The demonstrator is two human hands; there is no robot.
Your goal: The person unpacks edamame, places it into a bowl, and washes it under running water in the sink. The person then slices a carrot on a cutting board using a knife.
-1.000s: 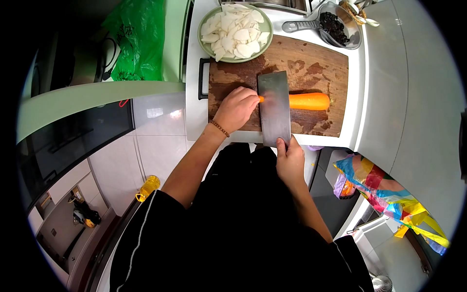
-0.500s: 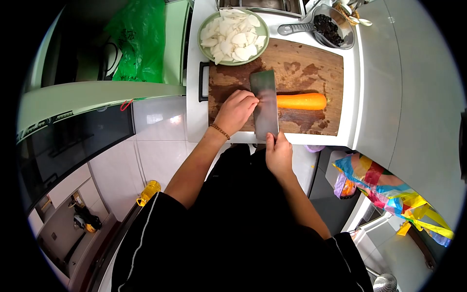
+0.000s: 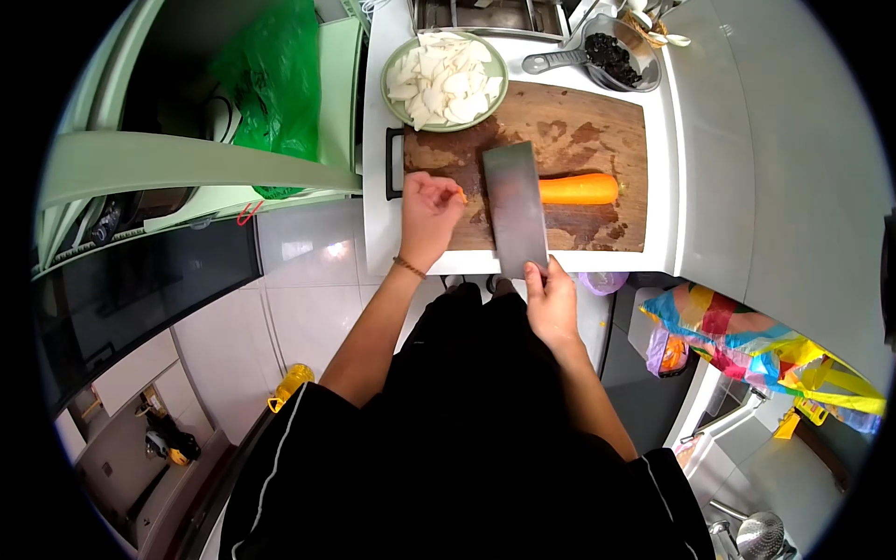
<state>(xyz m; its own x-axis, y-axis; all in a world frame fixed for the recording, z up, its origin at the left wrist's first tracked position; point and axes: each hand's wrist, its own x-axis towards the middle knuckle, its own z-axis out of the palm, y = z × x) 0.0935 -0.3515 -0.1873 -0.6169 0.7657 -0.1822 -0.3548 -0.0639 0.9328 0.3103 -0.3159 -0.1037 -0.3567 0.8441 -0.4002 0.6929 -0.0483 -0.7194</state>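
My right hand (image 3: 553,303) is closed round the handle of a cleaver (image 3: 516,205), its wide blade lying across the cutting board (image 3: 560,117). Right of the blade lies a peeled orange carrot (image 3: 581,189), its left end hidden behind or against the steel. My left hand (image 3: 429,217) is over the board's left part, apart from the blade, fingers curled in a pinch. Between its fingertips shows a small orange carrot piece (image 3: 462,196). A green plate (image 3: 386,98) heaped with thin white slices (image 3: 448,82) stands at the board's upper left corner.
A handled strainer bowl (image 3: 647,70) with dark, wet-looking food (image 3: 611,58) is at the back right. A metal rack (image 3: 490,17) sits behind the board. To the left is an open green cabinet door (image 3: 205,168); a colourful bag (image 3: 747,341) hangs at the right.
My left hand has moved left, away from the blade, with a small carrot piece in its fingers. The cleaver has tilted slightly, still in my right hand. The view has shifted a little.
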